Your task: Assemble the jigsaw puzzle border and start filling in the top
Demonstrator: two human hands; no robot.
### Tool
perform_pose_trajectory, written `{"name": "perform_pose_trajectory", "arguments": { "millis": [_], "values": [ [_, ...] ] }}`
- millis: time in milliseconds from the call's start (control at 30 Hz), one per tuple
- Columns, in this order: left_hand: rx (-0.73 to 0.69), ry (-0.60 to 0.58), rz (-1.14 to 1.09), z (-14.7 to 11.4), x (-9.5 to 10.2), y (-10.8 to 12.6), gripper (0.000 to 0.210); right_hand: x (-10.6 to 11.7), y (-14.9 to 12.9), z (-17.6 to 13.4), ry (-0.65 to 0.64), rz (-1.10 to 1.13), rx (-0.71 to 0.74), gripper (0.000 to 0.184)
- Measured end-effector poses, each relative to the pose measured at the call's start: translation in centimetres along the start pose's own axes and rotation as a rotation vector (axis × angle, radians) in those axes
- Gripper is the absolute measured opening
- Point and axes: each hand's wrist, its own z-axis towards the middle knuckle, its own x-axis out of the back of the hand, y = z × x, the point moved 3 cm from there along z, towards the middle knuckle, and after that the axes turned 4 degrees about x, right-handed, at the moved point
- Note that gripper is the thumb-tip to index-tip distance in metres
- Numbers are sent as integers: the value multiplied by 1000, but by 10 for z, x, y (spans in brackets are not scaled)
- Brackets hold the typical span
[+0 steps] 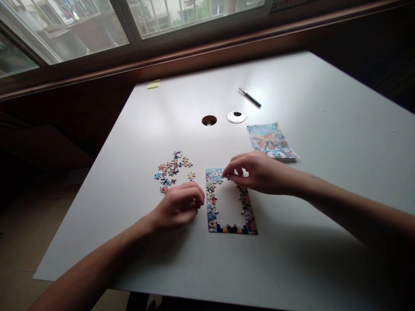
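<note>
A partly joined jigsaw puzzle (212,216) lies on the table, its border pieces forming a rectangle around a bare white middle. Over its top edge, my right hand (256,172) pinches a small puzzle piece (229,177), mostly covered by the fingertips. Just left of the border, my left hand (180,205) is curled with its fingers closed; whatever they may hold is hidden. Behind that hand, several loose puzzle pieces (175,164) lie in a scattered heap. The printed picture sheet (270,140) rests beyond my right wrist.
On the white table (292,259), a black pen (249,97) lies toward the back. Nearer are a round cable hole (209,120) and its metal cover (236,117). A yellow sticky note (153,84) sits at the far left corner, below the window (194,17).
</note>
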Motion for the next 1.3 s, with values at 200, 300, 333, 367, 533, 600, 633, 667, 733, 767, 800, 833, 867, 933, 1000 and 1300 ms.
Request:
{"name": "perform_pose_trajectory", "arguments": {
  "millis": [200, 300, 333, 367, 533, 600, 633, 667, 733, 767, 800, 833, 867, 933, 1000, 1300],
  "values": [
    [-3, 6, 0, -1, 0, -1, 28, 2, 7, 0, 79, -13, -52, 16],
    [-1, -1, -4, -3, 0, -3, 31, 2, 7, 0, 84, -6, -63, 19],
    [-1, -1, -7, -4, 0, -3, 32, 2, 7, 0, 82, -3, -62, 20],
    [-1, -1, -9, -4, 0, -4, 32, 2, 7, 0, 79, 1, -58, 20],
    [7, -8, -8, -3, 0, -5, 32, 1, 9, 1, 45, -21, -30, 24],
    [9, -13, -7, -3, 0, -5, 32, 0, 10, 1, 28, -40, -20, 25],
    [8, -14, -7, -3, 0, -5, 32, 0, 10, 1, 22, -42, -19, 25],
    [7, -14, -7, -4, 0, -4, 32, 0, 10, 0, 17, -40, -19, 24],
    [3, -16, -11, -4, 0, -4, 32, 0, 11, 0, 12, -25, -18, 23],
    [3, -19, -14, -4, 0, -5, 33, -1, 11, 0, 10, -16, -15, 22],
    [6, -21, -16, -4, 0, -5, 33, -1, 11, -1, 11, -10, -12, 20],
    [9, -23, -17, -4, 0, -5, 33, -1, 11, -1, 12, -5, -7, 18],
    [13, -23, -19, -4, 0, -6, 33, -1, 12, -1, 14, -1, -3, 17],
    [16, -24, -20, -4, 0, -6, 33, -2, 13, -1, 19, 7, 5, 15],
    [12, -23, -22, -4, 0, -6, 33, -1, 13, 0, 23, 12, 15, 14],
    [11, -33, -25, -4, -2, -6, 33, 1, 8, 0, 24, 58, 55, 15]
  ]
}}
